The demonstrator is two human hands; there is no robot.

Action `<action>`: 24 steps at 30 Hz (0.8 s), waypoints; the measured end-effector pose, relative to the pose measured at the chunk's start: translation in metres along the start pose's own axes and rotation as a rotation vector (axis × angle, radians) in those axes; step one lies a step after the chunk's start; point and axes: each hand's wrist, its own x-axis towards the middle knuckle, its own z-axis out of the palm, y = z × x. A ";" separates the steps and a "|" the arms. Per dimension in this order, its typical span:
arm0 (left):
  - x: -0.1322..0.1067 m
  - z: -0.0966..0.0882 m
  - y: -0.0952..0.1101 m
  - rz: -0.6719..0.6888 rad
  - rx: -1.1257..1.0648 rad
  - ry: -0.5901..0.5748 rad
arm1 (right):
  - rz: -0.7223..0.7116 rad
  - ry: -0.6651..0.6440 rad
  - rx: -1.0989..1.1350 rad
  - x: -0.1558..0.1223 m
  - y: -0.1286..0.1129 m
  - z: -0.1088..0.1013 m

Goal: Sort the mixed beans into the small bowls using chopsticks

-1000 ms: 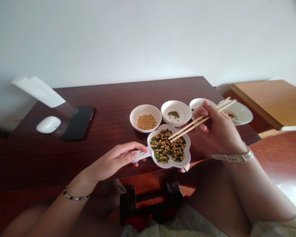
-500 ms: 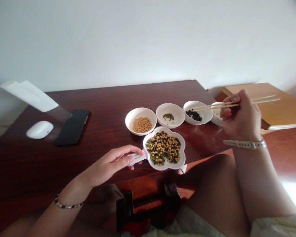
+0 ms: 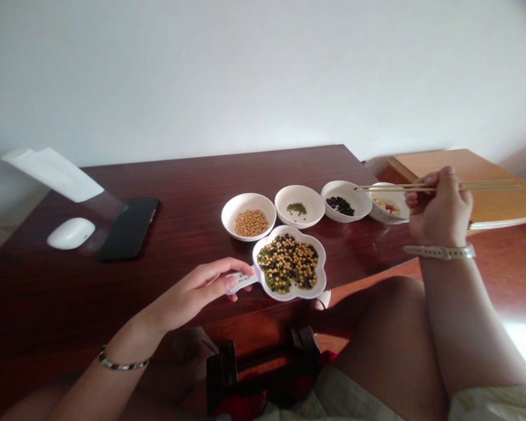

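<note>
**Right hand out at the far bowls, chopsticks levelled across them**

The right hand [image 3: 440, 207] has swung away from the flower-shaped dish and now sits out at its 2 o'clock, pinching a pair of wooden chopsticks [image 3: 388, 187]. Their tips reach back over the black-bean bowl; whether they carry a bean is too small to tell. The left hand [image 3: 193, 289] is curled around the white handle [image 3: 241, 282] of the flower-shaped dish [image 3: 319, 275], which rests on the dark wooden table [image 3: 201, 175] with its mix of yellow, green and black beans [image 3: 288, 263].

Four white bowls stand in a row beyond the dish. At 11 o'clock, a bowl [image 3: 232, 219] holds soybeans [image 3: 251, 223]; at 12, a bowl [image 3: 298, 192] holds a small heap of mung beans [image 3: 297, 208]; at 1, a bowl [image 3: 346, 187] holds black beans [image 3: 340, 205]. The last bowl [image 3: 388, 217], at 2 o'clock, holds pale and reddish bits that are hard to make out.
</note>
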 end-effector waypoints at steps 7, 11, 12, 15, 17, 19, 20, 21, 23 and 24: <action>-0.002 0.002 0.005 -0.020 0.032 0.025 | -0.019 0.023 0.021 -0.003 -0.006 -0.001; -0.001 0.003 0.009 -0.007 0.049 0.025 | 0.036 0.015 0.083 -0.011 -0.015 -0.001; -0.001 0.004 0.009 -0.004 0.052 0.025 | 0.068 -0.010 0.078 -0.014 -0.018 0.000; -0.001 0.004 0.009 0.011 0.050 0.034 | 0.121 -0.081 0.094 -0.026 -0.025 0.004; -0.001 0.003 0.008 0.020 0.031 0.028 | 0.125 -0.137 0.129 -0.035 -0.029 0.007; -0.001 0.003 0.006 0.021 0.009 0.017 | 0.117 -0.207 0.149 -0.044 -0.031 0.011; -0.001 0.002 0.006 0.019 0.003 0.013 | 0.106 -0.241 0.146 -0.048 -0.032 0.012; -0.001 0.002 0.005 0.016 0.001 0.012 | 0.078 -0.268 0.134 -0.054 -0.032 0.014; -0.001 0.002 0.004 0.008 0.004 0.014 | 0.025 -0.362 0.055 -0.065 -0.032 0.016; -0.001 0.002 0.004 0.007 0.004 0.015 | 0.004 -0.419 -0.003 -0.071 -0.032 0.016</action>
